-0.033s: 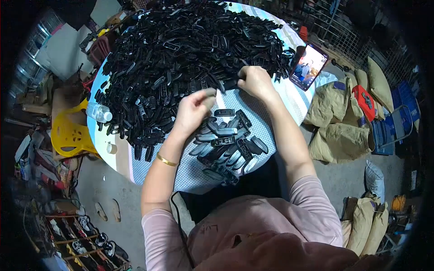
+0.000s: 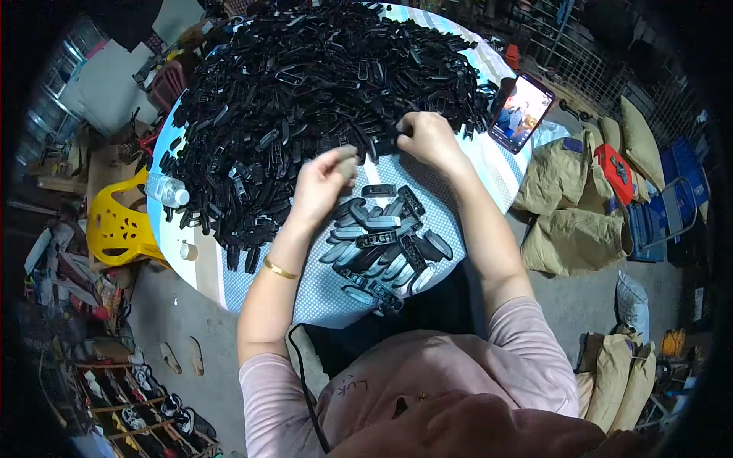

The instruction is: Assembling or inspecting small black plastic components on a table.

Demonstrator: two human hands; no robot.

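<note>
A large heap of small black plastic parts [image 2: 290, 99], elongated and shiny, spreads over the round table's far and left side. My right hand [image 2: 430, 140] is at the heap's near right edge, fingers curled down; the dark parts hide its fingertips. My left hand [image 2: 324, 183] hovers left of it with fingers bent toward the thumb and greyish fingertips. Whatever either hand may hold is hidden. Below the hands, nearer my body, lies a smaller pile of similar black and grey parts [image 2: 389, 237], some showing open frames.
A patterned cloth [image 2: 313, 301] covers the table. A clear bottle [image 2: 166, 190] and a small roll [image 2: 188, 250] lie at its left; a lit phone [image 2: 522, 113] leans at its right. Around it are a yellow stool [image 2: 122, 221], brown sacks [image 2: 576, 240] and a shoe rack [image 2: 145, 412].
My left hand has shifted slightly left and down, its fingers more curled. A part blurred at the smaller pile's near edge now lies still there. My right hand has moved slightly left.
</note>
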